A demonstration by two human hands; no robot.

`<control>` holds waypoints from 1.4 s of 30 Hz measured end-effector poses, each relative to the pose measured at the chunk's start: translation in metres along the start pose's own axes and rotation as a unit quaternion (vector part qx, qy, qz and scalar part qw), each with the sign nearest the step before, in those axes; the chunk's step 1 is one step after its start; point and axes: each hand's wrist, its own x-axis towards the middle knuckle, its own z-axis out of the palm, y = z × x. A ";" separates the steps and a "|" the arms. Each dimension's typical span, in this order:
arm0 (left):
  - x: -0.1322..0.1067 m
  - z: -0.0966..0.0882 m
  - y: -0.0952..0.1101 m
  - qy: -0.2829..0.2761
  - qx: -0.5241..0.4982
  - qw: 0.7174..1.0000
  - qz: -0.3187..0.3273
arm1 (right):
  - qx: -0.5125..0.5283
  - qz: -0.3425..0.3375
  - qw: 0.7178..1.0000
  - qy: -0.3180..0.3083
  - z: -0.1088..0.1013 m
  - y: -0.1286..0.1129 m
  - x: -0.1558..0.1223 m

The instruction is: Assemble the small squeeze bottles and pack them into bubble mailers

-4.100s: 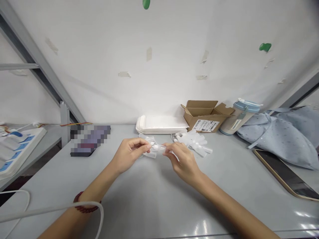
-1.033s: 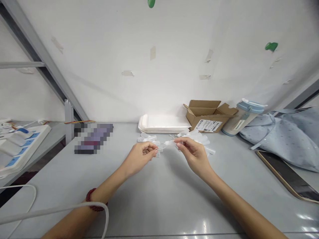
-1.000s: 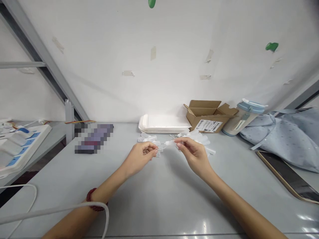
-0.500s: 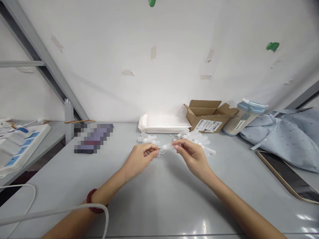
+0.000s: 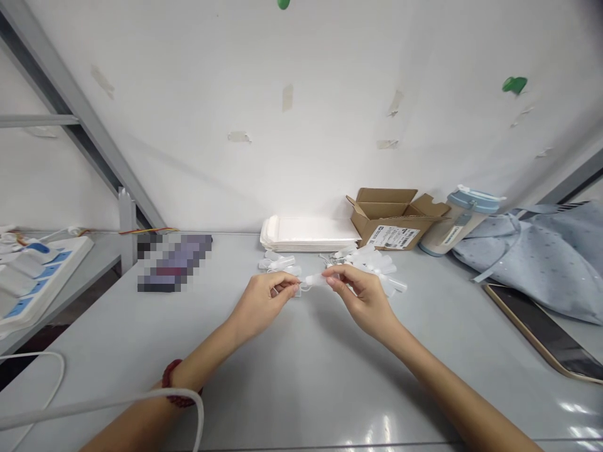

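My right hand [image 5: 360, 295] pinches a small white translucent tube [image 5: 315, 280] between thumb and fingertips, its narrow end pointing left. A thin white cord curls under that narrow end. Just left of it, the fingertips of my left hand [image 5: 268, 301] are pressed together at a small dark thin piece, too fine to make out. Behind my left hand lies a small group of similar white tubes [image 5: 279, 261]. A larger pile of white tubes [image 5: 372, 258] with cords sits behind my right hand, which partly hides it.
White padded envelopes [image 5: 308, 233] are stacked against the wall, beside an open cardboard box [image 5: 400, 221]. Further right are a blue-lidded cup [image 5: 455, 220], a light blue cloth bag [image 5: 532, 257] and a phone [image 5: 541, 333]. A power strip [image 5: 42, 282] and a white cable [image 5: 117, 400] are at left.
The whole view has shifted very slightly. Both hands keep nearly the same pose, and the tube stays in my right fingers.
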 end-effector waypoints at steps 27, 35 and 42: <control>-0.004 0.012 -0.016 -0.012 0.223 0.964 0.146 | -0.079 -0.117 0.989 -0.044 0.008 0.011 -0.005; -0.005 0.013 -0.017 -0.012 0.225 0.963 0.146 | -0.076 -0.110 0.990 -0.049 0.010 0.011 -0.005; -0.003 0.012 -0.015 -0.006 0.189 0.974 0.129 | -0.062 -0.088 0.993 -0.043 0.005 0.009 -0.003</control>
